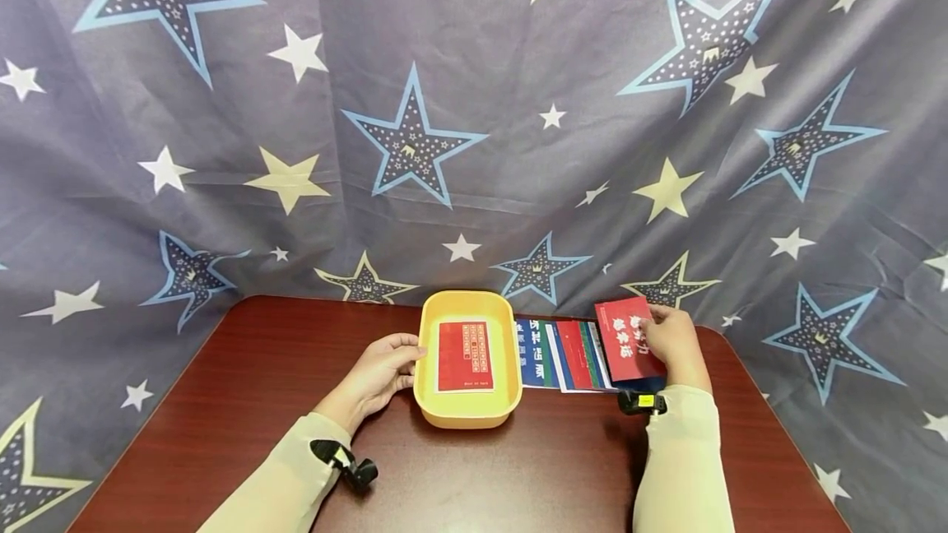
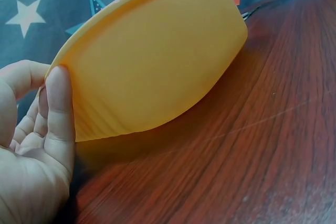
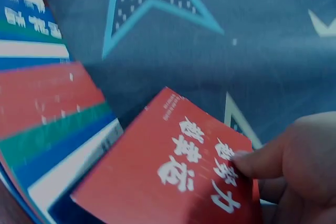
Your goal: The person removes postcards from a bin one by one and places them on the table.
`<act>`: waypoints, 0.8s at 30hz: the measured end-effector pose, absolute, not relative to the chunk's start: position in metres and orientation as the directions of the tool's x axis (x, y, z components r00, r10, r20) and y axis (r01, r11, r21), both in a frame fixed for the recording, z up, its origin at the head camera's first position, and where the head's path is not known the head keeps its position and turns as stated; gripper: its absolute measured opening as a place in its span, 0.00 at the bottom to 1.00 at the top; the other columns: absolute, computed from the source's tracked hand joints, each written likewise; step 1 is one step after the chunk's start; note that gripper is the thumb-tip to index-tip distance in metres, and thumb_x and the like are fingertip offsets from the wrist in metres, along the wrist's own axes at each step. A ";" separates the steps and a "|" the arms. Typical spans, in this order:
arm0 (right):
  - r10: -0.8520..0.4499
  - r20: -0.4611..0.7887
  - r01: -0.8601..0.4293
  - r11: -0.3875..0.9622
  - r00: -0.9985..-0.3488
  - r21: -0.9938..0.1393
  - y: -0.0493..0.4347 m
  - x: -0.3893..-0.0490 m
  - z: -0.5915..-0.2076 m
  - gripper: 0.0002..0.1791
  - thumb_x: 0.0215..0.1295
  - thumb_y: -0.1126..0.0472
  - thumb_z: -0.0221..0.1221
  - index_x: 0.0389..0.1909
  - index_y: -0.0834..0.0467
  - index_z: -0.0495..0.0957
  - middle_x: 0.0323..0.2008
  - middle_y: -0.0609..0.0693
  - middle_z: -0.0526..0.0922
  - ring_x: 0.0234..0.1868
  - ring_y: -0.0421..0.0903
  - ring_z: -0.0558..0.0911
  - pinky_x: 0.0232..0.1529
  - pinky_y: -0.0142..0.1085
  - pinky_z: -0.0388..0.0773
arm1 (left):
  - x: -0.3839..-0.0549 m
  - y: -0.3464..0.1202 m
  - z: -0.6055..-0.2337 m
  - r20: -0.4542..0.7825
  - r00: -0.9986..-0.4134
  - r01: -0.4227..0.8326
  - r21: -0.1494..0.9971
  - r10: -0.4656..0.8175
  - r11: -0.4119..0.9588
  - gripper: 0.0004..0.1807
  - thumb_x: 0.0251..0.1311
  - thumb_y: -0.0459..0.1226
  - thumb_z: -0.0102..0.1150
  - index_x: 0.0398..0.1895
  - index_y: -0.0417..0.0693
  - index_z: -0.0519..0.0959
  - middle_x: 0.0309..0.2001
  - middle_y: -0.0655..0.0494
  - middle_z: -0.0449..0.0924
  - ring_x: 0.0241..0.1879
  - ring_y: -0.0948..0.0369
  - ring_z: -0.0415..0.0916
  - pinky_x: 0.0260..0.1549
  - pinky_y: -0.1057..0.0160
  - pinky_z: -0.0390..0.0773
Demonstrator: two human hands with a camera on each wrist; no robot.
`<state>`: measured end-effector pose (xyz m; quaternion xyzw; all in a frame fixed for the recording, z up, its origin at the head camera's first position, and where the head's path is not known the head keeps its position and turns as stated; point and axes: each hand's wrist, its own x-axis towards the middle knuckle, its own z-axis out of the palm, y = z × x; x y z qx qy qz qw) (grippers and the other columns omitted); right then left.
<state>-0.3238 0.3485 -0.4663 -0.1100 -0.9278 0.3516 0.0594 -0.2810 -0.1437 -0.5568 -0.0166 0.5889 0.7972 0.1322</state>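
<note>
A yellow plastic tub [image 1: 468, 418] stands on the table, with a red booklet [image 1: 465, 356] with pale print lying flat inside. My left hand [image 1: 385, 370] grips the tub's left rim; in the left wrist view its thumb [image 2: 59, 108] lies against the outer wall. My right hand [image 1: 672, 344] pinches another thin red booklet [image 1: 625, 344] with white characters by its right edge. This booklet is tilted over the right end of an overlapping row of blue, white, red and green booklets [image 1: 570, 356]. In the right wrist view the thumb [image 3: 262, 161] lies on its cover; the fingers beneath are mostly hidden.
The row of booklets runs along the back of the brown wooden table [image 1: 244, 401], right beside the tub. A grey curtain with stars [image 1: 518, 171] hangs just behind the table's far edge. Each wrist wears a small black camera [image 1: 640, 401].
</note>
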 end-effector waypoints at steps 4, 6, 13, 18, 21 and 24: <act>0.317 -0.004 0.239 0.705 -0.948 -0.667 0.361 -0.325 -0.476 0.30 0.82 0.62 0.53 0.80 0.69 0.72 0.72 0.79 0.77 0.62 0.68 0.80 0.65 0.62 0.83 | -0.281 -0.146 -0.559 -0.176 -0.965 -0.227 0.932 0.197 -0.282 0.07 0.77 0.29 0.63 0.51 0.44 0.77 0.32 0.60 0.85 0.25 0.67 0.78 0.27 0.71 0.84; 0.338 -0.019 0.262 0.691 -0.941 -0.674 0.365 -0.325 -0.482 0.30 0.82 0.62 0.53 0.78 0.71 0.73 0.72 0.79 0.77 0.63 0.69 0.80 0.65 0.62 0.83 | -0.281 -0.146 -0.559 -0.173 -0.964 -0.226 0.931 0.200 -0.287 0.07 0.77 0.29 0.63 0.51 0.44 0.77 0.32 0.60 0.85 0.25 0.67 0.79 0.27 0.71 0.84; 0.387 -0.038 0.309 0.671 -0.921 -0.674 0.370 -0.328 -0.503 0.24 0.81 0.61 0.56 0.70 0.70 0.81 0.69 0.76 0.80 0.63 0.68 0.80 0.68 0.61 0.81 | -0.282 -0.148 -0.561 -0.161 -0.964 -0.222 0.927 0.213 -0.302 0.06 0.78 0.29 0.62 0.50 0.46 0.77 0.32 0.60 0.85 0.25 0.67 0.80 0.27 0.71 0.85; 0.417 -0.039 0.343 0.688 -0.908 -0.640 0.369 -0.328 -0.514 0.22 0.79 0.59 0.59 0.64 0.70 0.84 0.65 0.75 0.83 0.61 0.70 0.82 0.64 0.61 0.82 | -0.282 -0.147 -0.561 -0.148 -0.963 -0.216 0.926 0.226 -0.311 0.06 0.79 0.29 0.62 0.50 0.47 0.77 0.31 0.60 0.87 0.25 0.66 0.81 0.28 0.69 0.85; 0.430 -0.038 0.361 0.702 -0.902 -0.615 0.369 -0.326 -0.517 0.21 0.79 0.58 0.59 0.60 0.69 0.85 0.63 0.74 0.85 0.61 0.71 0.83 0.62 0.62 0.83 | -0.281 -0.146 -0.561 -0.147 -0.963 -0.214 0.925 0.225 -0.313 0.06 0.79 0.29 0.62 0.50 0.47 0.77 0.32 0.60 0.87 0.25 0.66 0.81 0.28 0.68 0.85; 0.434 -0.037 0.370 0.716 -0.900 -0.592 0.368 -0.325 -0.519 0.20 0.77 0.57 0.60 0.58 0.68 0.85 0.62 0.73 0.86 0.60 0.71 0.84 0.58 0.63 0.83 | -0.281 -0.145 -0.561 -0.148 -0.963 -0.215 0.924 0.223 -0.315 0.06 0.78 0.29 0.62 0.51 0.46 0.76 0.32 0.60 0.86 0.25 0.66 0.80 0.28 0.69 0.85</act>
